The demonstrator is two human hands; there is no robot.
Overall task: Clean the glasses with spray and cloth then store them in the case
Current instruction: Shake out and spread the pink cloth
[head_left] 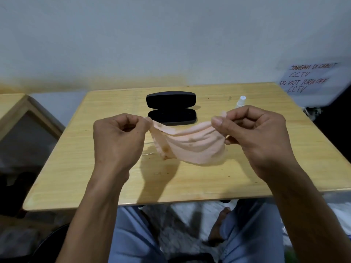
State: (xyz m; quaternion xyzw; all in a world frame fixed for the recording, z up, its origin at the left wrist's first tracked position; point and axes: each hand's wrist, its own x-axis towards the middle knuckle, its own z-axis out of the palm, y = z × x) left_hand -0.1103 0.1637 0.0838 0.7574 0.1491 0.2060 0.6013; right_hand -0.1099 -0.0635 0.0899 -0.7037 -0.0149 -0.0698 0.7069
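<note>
Both hands (119, 133) (252, 133) pinch the cloth (191, 147) taut — glasses (147, 149) hidden underneath, easy to knock off the table (76, 149).

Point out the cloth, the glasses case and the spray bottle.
cloth (191, 147): head view, middle of the hanging fabric.
glasses case (171, 99): head view, on the raised lid.
spray bottle (241, 100): head view, on its white cap.

Light wood desk (79, 168), a bit scuffed. Sitting on it: a black glasses case (171, 107) lying open near the back, a small spray bottle (240, 101) off to its right, and clear glasses (147, 149) near the middle.
</note>
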